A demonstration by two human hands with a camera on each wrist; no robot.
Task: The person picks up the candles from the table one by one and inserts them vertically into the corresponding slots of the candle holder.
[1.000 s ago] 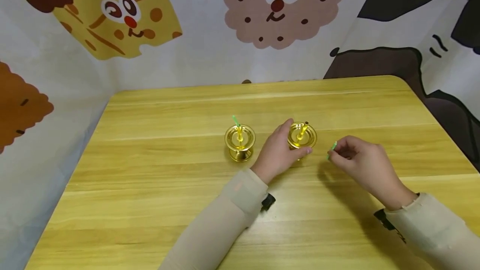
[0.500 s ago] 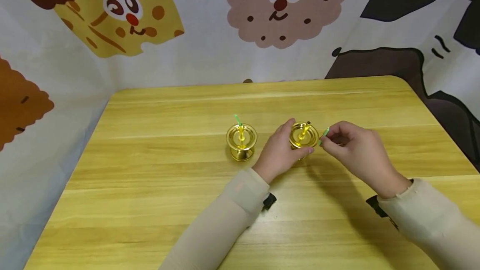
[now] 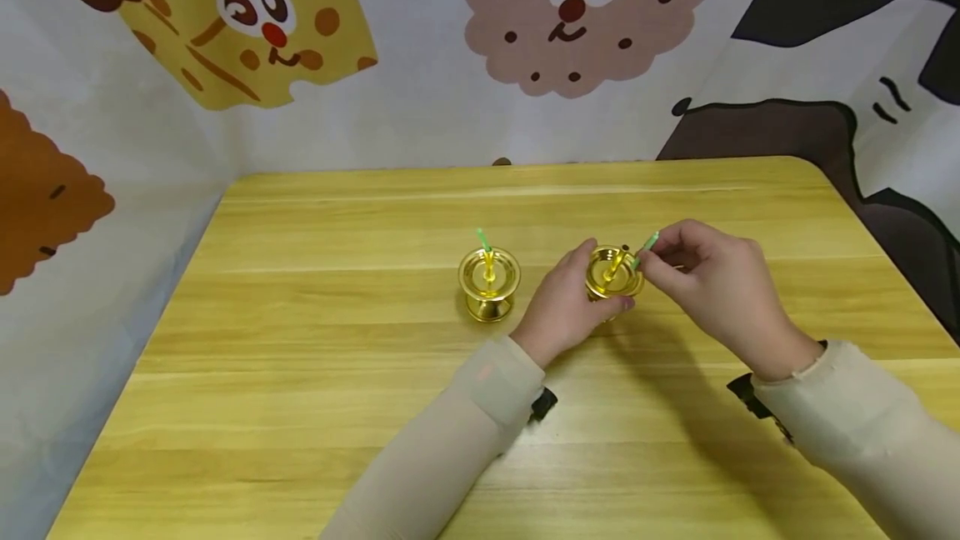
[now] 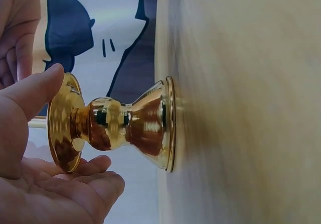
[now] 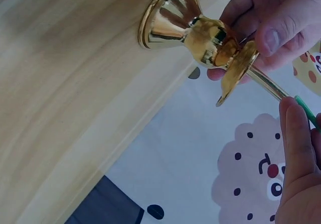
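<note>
My left hand [image 3: 558, 302] grips the dish of a shiny gold candle holder [image 3: 602, 265]. In the left wrist view, its thumb and fingers lie on opposite sides of the dish rim, and the candle holder's flared base [image 4: 153, 126] meets the tabletop. Between right thumb and fingertips, my right hand [image 3: 708, 286] pinches a thin green candle [image 3: 648, 247], tilted, just right of the holder's upright stem. The right wrist view has the green candle [image 5: 305, 109] partly hidden by fingers, close to the stem tip. That stem [image 5: 268, 82] bears no candle.
A second gold candle holder [image 3: 489, 305] stands left of my left hand, with a green candle [image 3: 483, 238] leaning in its stem. The wooden table [image 3: 315, 315] ends at a white curtain [image 3: 420, 107] printed with cartoon food.
My right hand has moved left and away from me, bringing the green candle from beside the dish to over its right rim near the stem. The left hand keeps its grip.
</note>
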